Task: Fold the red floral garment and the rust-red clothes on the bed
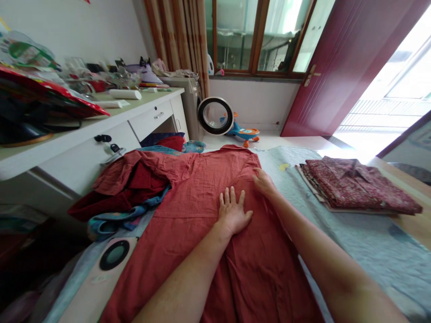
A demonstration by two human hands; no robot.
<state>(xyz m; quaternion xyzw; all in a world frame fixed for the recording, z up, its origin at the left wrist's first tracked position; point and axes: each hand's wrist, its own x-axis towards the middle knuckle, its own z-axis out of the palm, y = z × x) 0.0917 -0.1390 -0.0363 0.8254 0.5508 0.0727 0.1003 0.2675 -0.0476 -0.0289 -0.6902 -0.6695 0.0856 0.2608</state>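
A red shirt [188, 229] lies spread on the pale blue bed cover, its collar at the far end and one sleeve [117, 172] stretched out to the left. My left hand [234, 211] rests flat on the shirt's middle, fingers spread. At the shirt's right edge, near the shoulder, my right hand [264, 183] has its fingers curled on the fabric, gripping it. The right sleeve is not clearly visible. Beneath the left sleeve are dark red cloth [90, 204] and blue patterned cloth [111, 222].
Folded patterned clothes [360, 186] are stacked on the bed cover [286, 157] at right. A pale flat object with a round dark disc [114, 255] lies at left. A cluttered white desk [114, 130] stands left. Beyond are an open washing machine door [215, 115] and blue ride-on toy [244, 132].
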